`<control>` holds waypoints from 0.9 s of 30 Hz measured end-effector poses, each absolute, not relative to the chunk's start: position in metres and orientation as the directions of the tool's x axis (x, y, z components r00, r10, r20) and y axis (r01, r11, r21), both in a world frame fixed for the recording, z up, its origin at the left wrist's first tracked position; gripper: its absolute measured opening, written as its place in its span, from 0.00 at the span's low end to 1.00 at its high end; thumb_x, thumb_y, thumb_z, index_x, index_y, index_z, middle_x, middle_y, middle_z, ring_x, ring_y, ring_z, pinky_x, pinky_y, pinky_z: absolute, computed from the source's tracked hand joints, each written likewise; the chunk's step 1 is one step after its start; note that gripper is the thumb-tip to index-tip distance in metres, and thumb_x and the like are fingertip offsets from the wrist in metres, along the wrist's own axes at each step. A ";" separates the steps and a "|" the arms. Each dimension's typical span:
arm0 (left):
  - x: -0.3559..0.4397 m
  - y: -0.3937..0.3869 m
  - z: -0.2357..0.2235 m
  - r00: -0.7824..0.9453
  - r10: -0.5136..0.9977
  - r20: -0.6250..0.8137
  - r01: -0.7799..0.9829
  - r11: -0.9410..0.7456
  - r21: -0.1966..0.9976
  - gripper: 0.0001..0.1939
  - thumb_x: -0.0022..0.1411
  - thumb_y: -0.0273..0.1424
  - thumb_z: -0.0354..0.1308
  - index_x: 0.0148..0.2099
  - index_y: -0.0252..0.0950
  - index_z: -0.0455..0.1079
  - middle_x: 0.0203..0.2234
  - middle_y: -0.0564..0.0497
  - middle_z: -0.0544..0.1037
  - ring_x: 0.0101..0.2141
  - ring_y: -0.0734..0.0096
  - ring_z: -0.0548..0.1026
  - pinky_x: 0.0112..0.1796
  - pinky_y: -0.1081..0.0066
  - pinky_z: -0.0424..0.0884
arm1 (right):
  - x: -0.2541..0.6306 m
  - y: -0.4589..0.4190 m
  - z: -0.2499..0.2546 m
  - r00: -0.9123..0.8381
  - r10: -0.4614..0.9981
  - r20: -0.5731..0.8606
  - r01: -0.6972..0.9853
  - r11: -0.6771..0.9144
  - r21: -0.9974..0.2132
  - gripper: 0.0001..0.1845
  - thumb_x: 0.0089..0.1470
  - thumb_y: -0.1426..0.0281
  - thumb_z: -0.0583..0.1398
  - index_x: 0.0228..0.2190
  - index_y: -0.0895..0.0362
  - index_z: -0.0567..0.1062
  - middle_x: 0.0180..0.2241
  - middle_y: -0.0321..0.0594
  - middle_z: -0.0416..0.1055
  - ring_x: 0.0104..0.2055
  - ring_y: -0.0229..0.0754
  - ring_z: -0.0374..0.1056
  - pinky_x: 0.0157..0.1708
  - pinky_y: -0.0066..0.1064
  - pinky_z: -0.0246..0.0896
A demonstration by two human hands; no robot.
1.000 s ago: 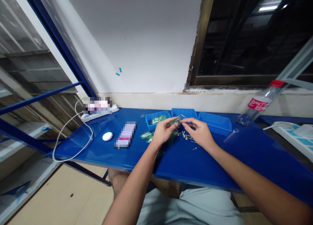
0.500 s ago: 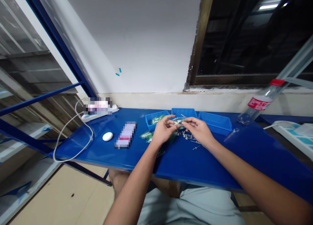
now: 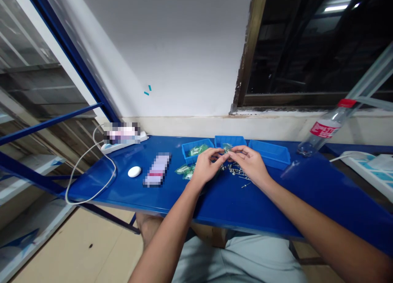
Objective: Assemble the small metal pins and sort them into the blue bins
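Our left-hand grip and right-hand grip both pinched a small see-through bag above the desk, near the middle blue tray; we had loose metal pieces lying by the right one and green bags beside the left

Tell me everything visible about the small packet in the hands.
The packet looks like thin, clear, green-tinged plastic. The left hand and right hand hold it between them, its upper part sticking up against the middle blue bin. They hide much of it; its contents and closure cannot be made out.
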State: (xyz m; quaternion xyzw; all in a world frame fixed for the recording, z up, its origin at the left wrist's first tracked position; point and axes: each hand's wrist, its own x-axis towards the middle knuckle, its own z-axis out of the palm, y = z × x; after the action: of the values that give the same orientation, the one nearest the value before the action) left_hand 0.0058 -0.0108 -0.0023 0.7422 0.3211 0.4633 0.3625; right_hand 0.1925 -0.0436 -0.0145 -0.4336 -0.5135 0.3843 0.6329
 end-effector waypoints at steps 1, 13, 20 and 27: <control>0.006 -0.011 -0.003 0.379 0.807 0.453 0.137 -0.533 0.835 0.18 0.66 0.42 0.67 0.52 0.36 0.79 0.47 0.42 0.83 0.44 0.60 0.83 0.46 0.61 0.80 | 0.192 -0.045 -0.013 0.148 0.933 0.329 -0.031 0.336 -0.941 0.21 0.53 0.51 0.72 0.39 0.54 0.80 0.39 0.42 0.82 0.40 0.48 0.80 0.47 0.44 0.78; 0.005 0.005 -0.013 0.319 0.918 0.238 -0.150 -0.199 0.969 0.23 0.57 0.44 0.73 0.46 0.32 0.77 0.36 0.44 0.85 0.36 0.62 0.83 0.43 0.62 0.79 | 0.197 -0.041 -0.018 0.264 0.886 0.380 0.072 0.375 -0.924 0.26 0.55 0.52 0.71 0.49 0.53 0.76 0.41 0.42 0.76 0.38 0.44 0.76 0.29 0.32 0.75; 0.005 -0.001 -0.006 0.368 0.907 0.207 -0.170 -0.153 0.973 0.20 0.55 0.42 0.75 0.42 0.33 0.77 0.32 0.49 0.83 0.32 0.69 0.80 0.39 0.68 0.75 | 0.192 -0.044 -0.013 0.124 0.930 0.347 -0.011 0.351 -0.936 0.26 0.54 0.56 0.72 0.49 0.55 0.77 0.38 0.41 0.79 0.30 0.40 0.75 0.31 0.34 0.75; 0.005 0.002 -0.010 0.384 0.899 0.211 -0.157 -0.162 0.974 0.21 0.56 0.44 0.74 0.42 0.33 0.79 0.33 0.48 0.83 0.32 0.69 0.80 0.38 0.68 0.75 | 0.190 -0.046 -0.014 0.151 0.926 0.346 -0.030 0.354 -0.935 0.24 0.52 0.58 0.73 0.46 0.56 0.78 0.38 0.43 0.80 0.35 0.44 0.77 0.31 0.34 0.76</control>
State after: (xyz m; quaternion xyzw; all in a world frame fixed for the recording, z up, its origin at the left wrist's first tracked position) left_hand 0.0049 0.0018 -0.0100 0.6058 0.3063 0.4627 0.5702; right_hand 0.1904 -0.0456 -0.0144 -0.4231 -0.5294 0.3796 0.6297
